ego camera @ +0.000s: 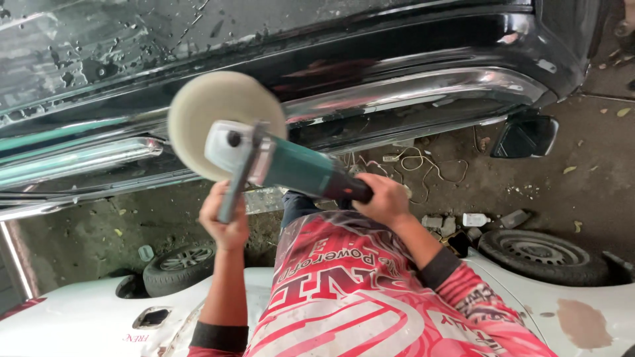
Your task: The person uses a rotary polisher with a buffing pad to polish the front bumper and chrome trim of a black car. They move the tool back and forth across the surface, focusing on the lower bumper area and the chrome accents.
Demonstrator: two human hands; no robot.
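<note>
**Polisher being held up against a dark car body**

A dark, glossy car body [198, 39] is filling the upper part of the head view, its wet panels and bright chrome trim strip [410, 89] being reflected in one another. Along the bottom, a white car panel [79, 317] is being shown, with a patch of bare filler towards the right. Between the two, a stained concrete floor [582, 178] is being seen, on which two wheels are lying: a bare tyre [539, 254] at the right and a tyre with an alloy rim [178, 268] at the left. A tangle of pale cable [423, 162] and a few small bottles and boxes [473, 219] are lying on the floor near the right wheel.

A green and grey power polisher [291, 168] is being held in the air in front of the car body, its round cream foam pad [211, 109] being turned towards the chrome strip; whether the pad is touching the car cannot be told. The left hand [225, 221] is being kept clenched around the grey side handle [233, 192] below the tool head. The right hand [382, 198] is being wrapped in a firm grip around the dark rear body of the polisher. Both forearms are being shown in red patterned sleeves.
</note>
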